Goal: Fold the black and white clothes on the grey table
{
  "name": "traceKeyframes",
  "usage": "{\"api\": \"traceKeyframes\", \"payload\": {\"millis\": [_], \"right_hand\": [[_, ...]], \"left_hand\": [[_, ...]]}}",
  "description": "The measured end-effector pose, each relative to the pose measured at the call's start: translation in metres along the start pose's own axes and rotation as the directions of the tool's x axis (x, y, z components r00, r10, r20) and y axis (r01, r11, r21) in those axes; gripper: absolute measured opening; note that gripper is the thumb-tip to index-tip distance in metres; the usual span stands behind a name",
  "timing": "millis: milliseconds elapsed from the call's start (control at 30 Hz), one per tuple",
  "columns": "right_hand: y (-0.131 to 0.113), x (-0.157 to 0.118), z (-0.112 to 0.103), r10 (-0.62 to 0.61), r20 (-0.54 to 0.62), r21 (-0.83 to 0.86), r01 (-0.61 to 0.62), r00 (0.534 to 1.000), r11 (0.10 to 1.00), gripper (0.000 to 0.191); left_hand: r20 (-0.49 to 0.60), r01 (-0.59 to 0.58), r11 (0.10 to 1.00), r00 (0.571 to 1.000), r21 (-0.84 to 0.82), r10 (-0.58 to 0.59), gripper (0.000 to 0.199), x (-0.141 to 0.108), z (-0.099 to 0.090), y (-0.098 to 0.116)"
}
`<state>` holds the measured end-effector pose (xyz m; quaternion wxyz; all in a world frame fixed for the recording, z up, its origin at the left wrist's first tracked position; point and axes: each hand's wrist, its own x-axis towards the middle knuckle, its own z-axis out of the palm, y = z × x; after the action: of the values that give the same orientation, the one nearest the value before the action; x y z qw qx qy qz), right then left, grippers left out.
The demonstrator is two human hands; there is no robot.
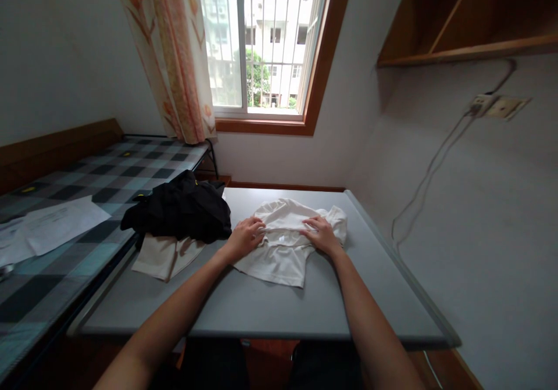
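A white shirt lies partly folded and creased on the grey table, with a small pale mark near its middle. My left hand grips the shirt's left side, fingers bent over the cloth. At the right side, my right hand has its fingers curled on the same fold, level with the left. A straight fold edge runs between the two hands. Part of the shirt bunches up beyond my right hand. The fingertips are partly lost in the fabric.
The grey table stands against the wall. Left on it are a heaped black garment and a beige folded cloth. A checked bed with papers adjoins. Cables hang at right, below a wooden shelf.
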<state>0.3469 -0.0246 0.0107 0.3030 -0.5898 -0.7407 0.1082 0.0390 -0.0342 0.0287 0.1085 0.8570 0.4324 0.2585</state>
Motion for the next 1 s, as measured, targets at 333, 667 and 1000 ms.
{"api": "traceKeyframes", "payload": {"millis": [333,667,1000], "right_hand": [[0.005,0.003,0.006,0.015,-0.12,0.161,0.005,0.993,0.987,0.026],[-0.033,0.012,-0.016,-0.173,-0.064,0.296,0.184,0.983,0.937,0.022],[-0.134,0.088,-0.014,-0.495,0.235,0.522,0.321,0.836,0.79,0.047]], "left_hand": [[0.21,0.072,0.97,0.977,-0.232,-0.022,0.08,0.001,-0.021,-0.013],[0.344,0.134,0.983,0.935,-0.129,-0.082,0.069,-0.003,-0.041,-0.03],[-0.201,-0.298,0.931,0.919,0.211,0.34,0.035,0.034,-0.091,0.016]]}}
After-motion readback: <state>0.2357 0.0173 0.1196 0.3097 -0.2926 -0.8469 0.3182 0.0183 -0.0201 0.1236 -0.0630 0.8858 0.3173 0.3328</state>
